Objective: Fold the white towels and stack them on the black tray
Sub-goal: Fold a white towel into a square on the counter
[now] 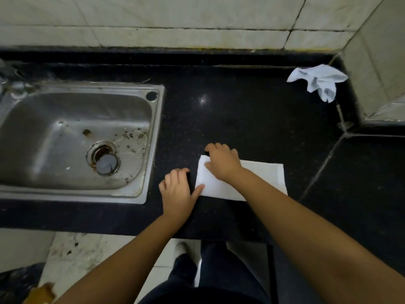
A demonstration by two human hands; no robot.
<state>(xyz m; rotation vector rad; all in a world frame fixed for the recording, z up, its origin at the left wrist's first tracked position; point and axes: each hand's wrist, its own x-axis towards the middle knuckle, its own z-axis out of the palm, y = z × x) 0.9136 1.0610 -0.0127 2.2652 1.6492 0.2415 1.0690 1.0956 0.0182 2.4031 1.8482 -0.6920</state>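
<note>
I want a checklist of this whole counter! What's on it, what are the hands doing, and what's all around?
Surface: black countertop, dark and speckled; no black tray can be made out on it.
Job's things: flat white towel near the front edge; crumpled white towel in the far right corner.
Clutter: bits of debris in the steel sink around its drain.
Grippers: left hand beside the flat towel, thumb touching its near left corner; right hand rests on the towel's left end, fingers curled at its far edge.
Cables: nothing seen.
Surroundings: stained tiled wall behind, tiled floor below.
</note>
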